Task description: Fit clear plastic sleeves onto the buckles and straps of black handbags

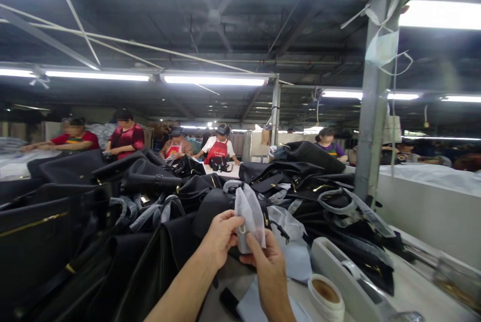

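Between my two hands is a small flat piece in white translucent wrapping (250,214), held up over the table. A small metal fitting shows through near its lower left; I cannot make out what the piece is. My left hand (221,236) pinches its left edge between thumb and fingers. The lower right part is gripped by my right hand (269,262), thumb in front and fingers behind. Just beyond lie black bags (216,211) with gold zips, their straps (340,204) covered in pale wrapping.
Black bags (48,221) pile high on the left. At the lower right stand a round tub (326,292) with brown contents and a grey tape dispenser (345,274). Light-blue sheets (295,259) lie by my right hand. A metal post (376,111) rises at right. Several people work beyond.
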### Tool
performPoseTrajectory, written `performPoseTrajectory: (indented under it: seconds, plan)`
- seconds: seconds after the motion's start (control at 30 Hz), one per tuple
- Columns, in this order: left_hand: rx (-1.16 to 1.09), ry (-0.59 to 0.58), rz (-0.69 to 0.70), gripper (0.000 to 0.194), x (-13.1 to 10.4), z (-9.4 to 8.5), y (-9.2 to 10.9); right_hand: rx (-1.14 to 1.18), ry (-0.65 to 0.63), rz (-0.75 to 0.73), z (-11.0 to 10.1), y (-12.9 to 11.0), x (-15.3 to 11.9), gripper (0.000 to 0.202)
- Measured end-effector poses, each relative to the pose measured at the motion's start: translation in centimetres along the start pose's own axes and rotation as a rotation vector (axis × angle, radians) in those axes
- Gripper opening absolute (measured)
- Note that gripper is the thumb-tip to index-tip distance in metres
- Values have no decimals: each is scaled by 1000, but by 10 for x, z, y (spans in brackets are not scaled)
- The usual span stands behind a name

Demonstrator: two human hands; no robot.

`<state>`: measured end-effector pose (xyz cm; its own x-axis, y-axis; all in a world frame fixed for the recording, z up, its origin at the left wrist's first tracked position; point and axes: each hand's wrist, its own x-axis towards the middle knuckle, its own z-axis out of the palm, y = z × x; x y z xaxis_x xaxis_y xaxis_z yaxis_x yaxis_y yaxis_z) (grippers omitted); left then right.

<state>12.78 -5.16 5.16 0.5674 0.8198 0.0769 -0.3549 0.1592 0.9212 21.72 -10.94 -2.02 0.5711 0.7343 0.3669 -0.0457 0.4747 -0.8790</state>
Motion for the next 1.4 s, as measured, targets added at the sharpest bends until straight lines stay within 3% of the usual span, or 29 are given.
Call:
performPoseTrajectory:
  seconds: [0.2, 0.33, 0.47, 0.57, 0.7, 0.87, 0.93, 1.0, 1.03, 1.1, 1.17, 1.23, 1.4]
  plan:
    - [-16, -55, -35, 13, 2, -1, 6, -180, -75, -277, 0, 7, -3, 25]
    - [-40, -82, -48, 12, 6, -4, 10, -347, -150, -474, -4, 9, -8, 26]
    - [-75, -79, -46, 20, 7, -3, 10, -442, -187, -593, -7, 10, -8, 33]
    - [-115, -115, -78, 37, 3, -2, 10, -550, -192, -687, -4, 9, -7, 39]
    - [-50, -145, 53, 52, -8, -2, 11, -687, -177, -784, 2, 3, -10, 42]
    - [238, -31, 171, 39, -13, -9, 11, -719, -428, -780, -7, -23, -7, 34]
    - [333, -35, 200, 28, -12, -13, 13, -704, -351, -815, -13, -44, 7, 33]
    - [450, -39, 262, 11, -10, -18, 15, -783, -274, -918, -12, -72, 28, 49]
    - [516, -38, 302, 3, -9, -19, 16, -860, -317, -994, -10, -87, 40, 63]
    - [637, -40, 380, 7, -8, -22, 18, -1029, -555, -1103, 0, -116, 63, 81]
    - [720, -47, 438, 8, -7, -24, 19, -1143, -845, -1118, 13, -137, 82, 85]
    - [761, -46, 480, 8, -9, -24, 19, -1184, -1026, -1067, 22, -147, 97, 76]
    - [797, 28, 477, 52, -18, -21, 20, -1187, -1081, -865, 30, -137, 116, 40]
